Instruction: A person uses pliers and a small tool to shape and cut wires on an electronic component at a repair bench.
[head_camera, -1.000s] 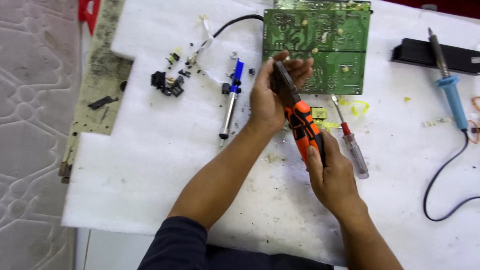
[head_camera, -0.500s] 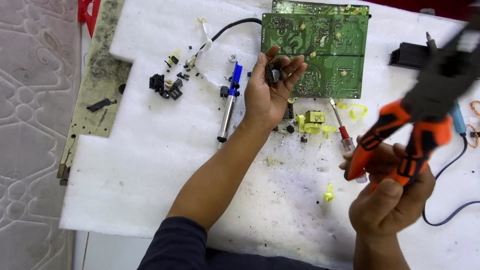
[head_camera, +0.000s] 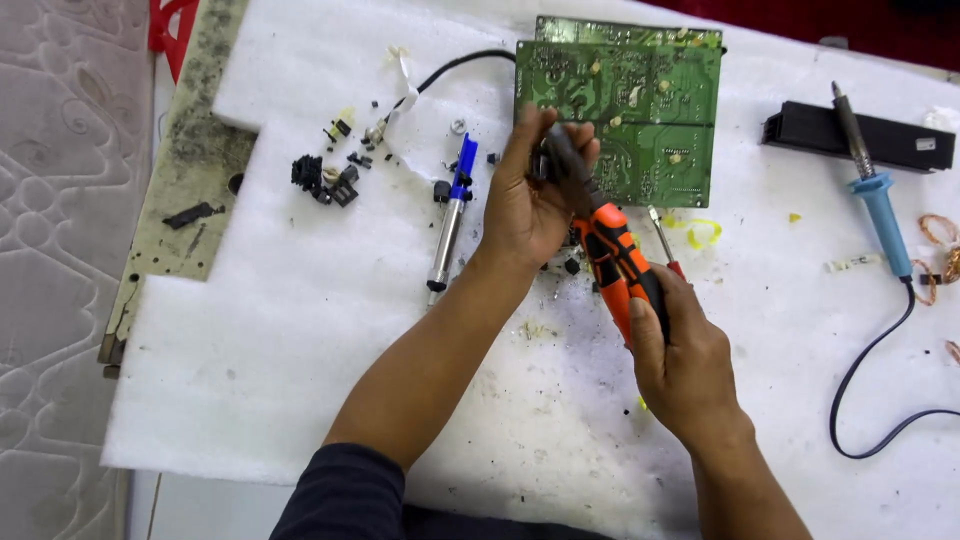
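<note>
a white foam sheet (head_camera: 300, 330) covers the table. a green circuit board (head_camera: 640, 110) lies at twelve o'clock. the left hand (head_camera: 530, 200) sits just below the board's lower left corner, its fingers (head_camera: 575, 155) curled around a small dark part that is mostly hidden. the right hand (head_camera: 685, 360), at five o'clock from it, has its fingers wrapped tight on the orange-handled pliers (head_camera: 610, 240), whose tip reaches into the left palm. a blue soldering iron (head_camera: 875, 190) lies at three o'clock; a blue desoldering pump (head_camera: 450, 220) at nine o'clock of the left hand.
</note>
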